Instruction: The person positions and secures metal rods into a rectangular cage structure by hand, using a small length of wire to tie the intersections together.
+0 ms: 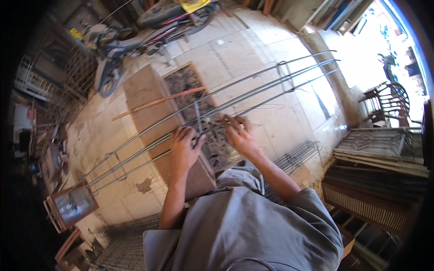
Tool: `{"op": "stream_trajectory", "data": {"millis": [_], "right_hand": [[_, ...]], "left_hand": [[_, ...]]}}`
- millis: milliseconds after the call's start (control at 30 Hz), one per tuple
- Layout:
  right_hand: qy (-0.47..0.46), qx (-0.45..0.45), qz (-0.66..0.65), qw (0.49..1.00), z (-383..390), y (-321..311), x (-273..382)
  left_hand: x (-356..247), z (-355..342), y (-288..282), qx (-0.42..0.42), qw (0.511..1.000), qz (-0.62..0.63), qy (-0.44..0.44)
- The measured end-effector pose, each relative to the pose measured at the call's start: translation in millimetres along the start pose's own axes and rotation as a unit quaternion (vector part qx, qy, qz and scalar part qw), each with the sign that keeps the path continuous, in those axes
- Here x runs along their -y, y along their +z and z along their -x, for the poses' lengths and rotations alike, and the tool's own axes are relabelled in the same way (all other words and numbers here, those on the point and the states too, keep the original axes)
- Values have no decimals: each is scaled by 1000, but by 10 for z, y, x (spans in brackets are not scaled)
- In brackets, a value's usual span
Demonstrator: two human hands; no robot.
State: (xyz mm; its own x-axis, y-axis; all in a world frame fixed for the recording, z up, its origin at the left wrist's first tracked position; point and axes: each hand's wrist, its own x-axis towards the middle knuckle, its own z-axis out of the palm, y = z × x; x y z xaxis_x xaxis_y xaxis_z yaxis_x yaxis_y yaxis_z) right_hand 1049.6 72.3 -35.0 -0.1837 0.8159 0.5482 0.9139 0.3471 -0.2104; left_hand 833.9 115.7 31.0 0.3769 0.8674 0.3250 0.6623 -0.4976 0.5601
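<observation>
A long rebar cage of thin steel rods crosses in front of me, with bent rectangular stirrups around the rods. My left hand is closed at the rods, beside a stirrup standing across them. Just right of that stirrup, my right hand has its fingers bent together at the nearer rod. Thin wire sticks out beyond its fingers; its fingertips are partly hidden. Under the cage is a long brown wooden box or bench, with a narrow reddish wood strip lying across it.
A dark, debris-strewn panel lies beside the bench. Bundled bent rods lie near my right elbow, metal mesh at lower left. A motorcycle stands at the back, a framed picture at left, stacked frames and a chair at right.
</observation>
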Motion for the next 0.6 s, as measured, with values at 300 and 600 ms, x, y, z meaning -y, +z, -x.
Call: {"op": "stream_trajectory", "data": {"millis": [300,600], "right_hand": [[60,-100,37,993,-95,233,115],[-84,-43,31,995,-244,307,-207]], "left_hand": [[-15,-13,4,15,1000,-20,2],[-27,-20,-15,19,1000,-20,-1]]}}
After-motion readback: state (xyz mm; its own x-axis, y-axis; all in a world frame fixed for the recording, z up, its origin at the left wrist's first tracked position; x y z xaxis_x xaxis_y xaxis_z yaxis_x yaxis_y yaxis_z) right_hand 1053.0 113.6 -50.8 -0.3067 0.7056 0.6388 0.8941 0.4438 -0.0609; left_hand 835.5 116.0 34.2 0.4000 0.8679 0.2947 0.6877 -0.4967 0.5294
